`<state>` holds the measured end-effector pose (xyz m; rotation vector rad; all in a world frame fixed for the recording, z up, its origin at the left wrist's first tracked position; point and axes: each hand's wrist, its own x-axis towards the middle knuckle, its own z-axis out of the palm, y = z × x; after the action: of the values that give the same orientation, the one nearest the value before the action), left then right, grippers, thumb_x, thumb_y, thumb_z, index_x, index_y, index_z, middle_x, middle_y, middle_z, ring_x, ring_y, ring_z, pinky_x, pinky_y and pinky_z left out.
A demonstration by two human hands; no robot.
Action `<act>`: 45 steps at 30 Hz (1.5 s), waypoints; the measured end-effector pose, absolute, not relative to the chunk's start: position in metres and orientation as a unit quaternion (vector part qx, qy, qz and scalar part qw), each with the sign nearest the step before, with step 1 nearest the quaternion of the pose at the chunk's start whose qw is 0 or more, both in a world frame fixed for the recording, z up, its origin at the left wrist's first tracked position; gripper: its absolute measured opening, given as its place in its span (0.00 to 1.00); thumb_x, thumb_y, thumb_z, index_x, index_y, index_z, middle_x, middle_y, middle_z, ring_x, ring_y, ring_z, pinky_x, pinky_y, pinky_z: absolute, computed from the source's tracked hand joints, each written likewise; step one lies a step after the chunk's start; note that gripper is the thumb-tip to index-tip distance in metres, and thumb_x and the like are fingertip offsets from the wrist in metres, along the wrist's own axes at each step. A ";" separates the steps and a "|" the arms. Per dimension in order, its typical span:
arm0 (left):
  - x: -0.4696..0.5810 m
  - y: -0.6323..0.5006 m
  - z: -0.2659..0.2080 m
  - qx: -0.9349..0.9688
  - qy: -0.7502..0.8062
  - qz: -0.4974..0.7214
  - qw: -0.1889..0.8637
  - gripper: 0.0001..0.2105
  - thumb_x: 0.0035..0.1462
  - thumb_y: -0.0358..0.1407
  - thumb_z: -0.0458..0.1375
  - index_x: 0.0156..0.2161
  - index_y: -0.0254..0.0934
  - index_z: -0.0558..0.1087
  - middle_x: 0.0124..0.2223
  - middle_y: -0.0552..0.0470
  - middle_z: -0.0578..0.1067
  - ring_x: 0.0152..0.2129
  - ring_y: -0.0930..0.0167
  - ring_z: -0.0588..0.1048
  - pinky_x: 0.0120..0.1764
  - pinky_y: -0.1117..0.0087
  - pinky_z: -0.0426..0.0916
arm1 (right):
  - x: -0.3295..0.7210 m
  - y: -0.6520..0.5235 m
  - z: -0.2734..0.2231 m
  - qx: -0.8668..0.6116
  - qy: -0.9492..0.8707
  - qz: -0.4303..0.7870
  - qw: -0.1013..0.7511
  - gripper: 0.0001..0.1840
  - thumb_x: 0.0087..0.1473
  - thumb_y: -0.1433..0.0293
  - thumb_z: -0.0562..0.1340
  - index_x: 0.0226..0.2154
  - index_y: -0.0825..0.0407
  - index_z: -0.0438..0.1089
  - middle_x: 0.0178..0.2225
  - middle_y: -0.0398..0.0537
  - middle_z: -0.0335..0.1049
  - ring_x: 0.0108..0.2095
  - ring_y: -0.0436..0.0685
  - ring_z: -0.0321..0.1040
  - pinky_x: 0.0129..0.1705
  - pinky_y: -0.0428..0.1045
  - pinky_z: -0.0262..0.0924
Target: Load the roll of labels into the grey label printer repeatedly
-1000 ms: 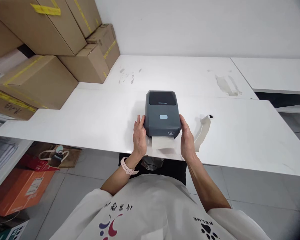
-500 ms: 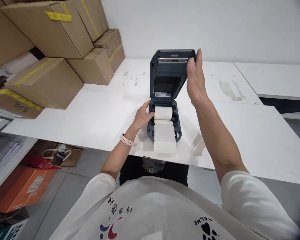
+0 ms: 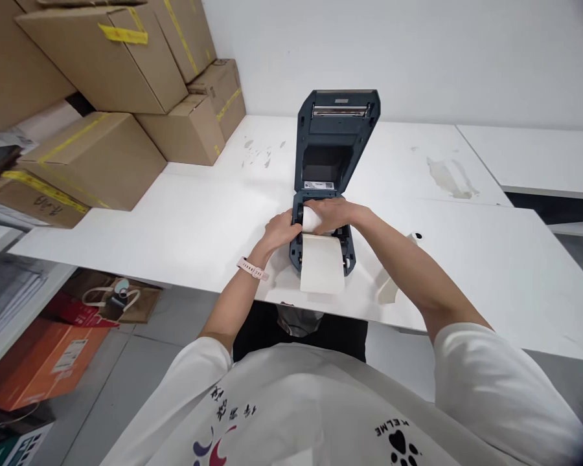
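A dark blue-grey label printer (image 3: 351,249) stands on the white table with its lid (image 3: 337,139) tilted up and back. Inside its body sits a white label roll (image 3: 311,221), and a strip of label paper (image 3: 323,264) runs from it over the front edge. My left hand (image 3: 280,229) grips the left side of the printer, thumb over the rim beside the roll. Across the top of the roll lies my right hand (image 3: 331,212), its fingers and thumb around it; the roll's right part is hidden under that hand.
Cardboard boxes (image 3: 97,158) with yellow tape are stacked on the left of the table (image 3: 214,223). A curled white paper strip (image 3: 388,288) lies right of the printer, partly behind my right forearm. A white wall (image 3: 418,58) rises behind.
My right hand has let go of the lid's upper right edge and come down onto the label roll. The lid stays up by itself. My left hand remains on the printer's left side.
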<state>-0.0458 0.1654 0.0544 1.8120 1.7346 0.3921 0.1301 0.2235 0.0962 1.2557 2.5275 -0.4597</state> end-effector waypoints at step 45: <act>-0.047 0.160 0.030 0.626 0.621 0.289 0.372 0.26 0.50 0.35 0.54 0.56 0.39 0.76 0.30 0.52 0.74 0.27 0.67 0.69 0.31 0.67 0.61 | 0.295 0.159 0.092 0.395 0.703 -0.519 -0.284 0.32 0.49 0.44 0.71 0.49 0.45 0.74 0.40 0.55 0.78 0.41 0.66 0.76 0.46 0.59 0.69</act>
<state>-0.0475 0.1595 0.0304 1.6054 1.5923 0.7412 0.2948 0.1593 0.0922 1.5308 2.7256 -2.0117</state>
